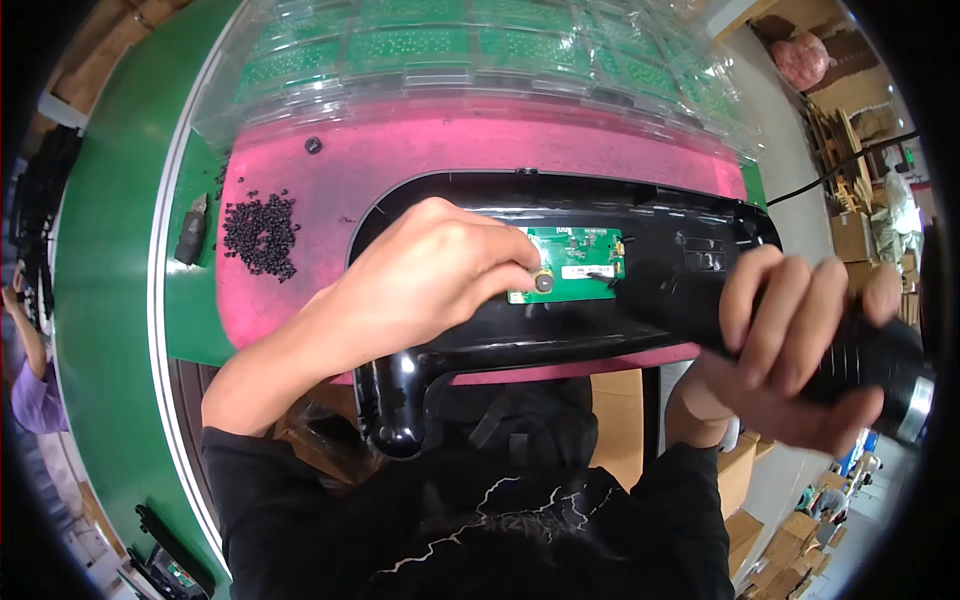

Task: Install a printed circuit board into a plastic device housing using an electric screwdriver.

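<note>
A long black plastic housing (470,330) lies open side up across the pink mat, with a rounded stub at its near left. Inside it sits a green circuit board (585,250) with a white label and a small round dark part near its left end. My left hand (430,265) reaches over the housing, thumb and index finger closed together at that end of the board; whatever is between the fingertips is hidden. Over the housing's right end, my right hand (800,345) is wrapped around a thick black cylindrical tool (875,365) with a silver end, somewhat blurred.
Small black screws (260,235) lie heaped on the pink mat (300,175) at left, beside a dark pointed object (192,232). Clear plastic trays (440,75) of green boards stand along the back. A black cable (840,165) hangs at right. Another person's arm (30,330) shows far left.
</note>
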Available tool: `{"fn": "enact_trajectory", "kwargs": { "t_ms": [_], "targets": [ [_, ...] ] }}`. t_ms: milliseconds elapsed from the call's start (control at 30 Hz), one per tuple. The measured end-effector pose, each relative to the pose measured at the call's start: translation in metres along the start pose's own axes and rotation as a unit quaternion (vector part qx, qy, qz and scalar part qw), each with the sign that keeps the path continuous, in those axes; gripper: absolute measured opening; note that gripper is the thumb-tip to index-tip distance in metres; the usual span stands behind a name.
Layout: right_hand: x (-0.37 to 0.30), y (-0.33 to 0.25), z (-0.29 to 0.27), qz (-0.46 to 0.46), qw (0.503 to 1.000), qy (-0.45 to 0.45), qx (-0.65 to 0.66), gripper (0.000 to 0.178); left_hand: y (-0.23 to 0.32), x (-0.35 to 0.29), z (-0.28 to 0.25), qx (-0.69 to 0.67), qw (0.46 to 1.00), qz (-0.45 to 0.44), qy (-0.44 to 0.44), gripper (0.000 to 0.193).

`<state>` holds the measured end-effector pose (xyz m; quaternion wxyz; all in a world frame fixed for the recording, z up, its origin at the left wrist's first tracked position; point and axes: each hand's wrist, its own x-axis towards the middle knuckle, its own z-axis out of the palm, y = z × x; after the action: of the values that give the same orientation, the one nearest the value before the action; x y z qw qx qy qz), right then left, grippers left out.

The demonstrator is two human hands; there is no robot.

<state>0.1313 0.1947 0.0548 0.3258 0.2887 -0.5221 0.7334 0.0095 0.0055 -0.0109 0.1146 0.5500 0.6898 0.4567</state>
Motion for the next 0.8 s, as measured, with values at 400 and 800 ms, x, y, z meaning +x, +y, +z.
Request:
{"fn": "enact_trajectory", "kwargs": {
  "t_ms": [400, 800],
  "targets": [
    [0.001, 0.021, -0.037, 0.108, 0.984, 0.060, -0.126, 0.037, 0.005, 0.001, -0.002, 0.044, 0.998, -0.041, 0.015, 0.008],
    [0.003, 0.029, -0.043, 0.164, 0.969, 0.011, -0.184, 0.038, 0.004, 0.001, 0.008, 0.031, 0.997, 0.022, -0.062, 0.010]
  ]
}}
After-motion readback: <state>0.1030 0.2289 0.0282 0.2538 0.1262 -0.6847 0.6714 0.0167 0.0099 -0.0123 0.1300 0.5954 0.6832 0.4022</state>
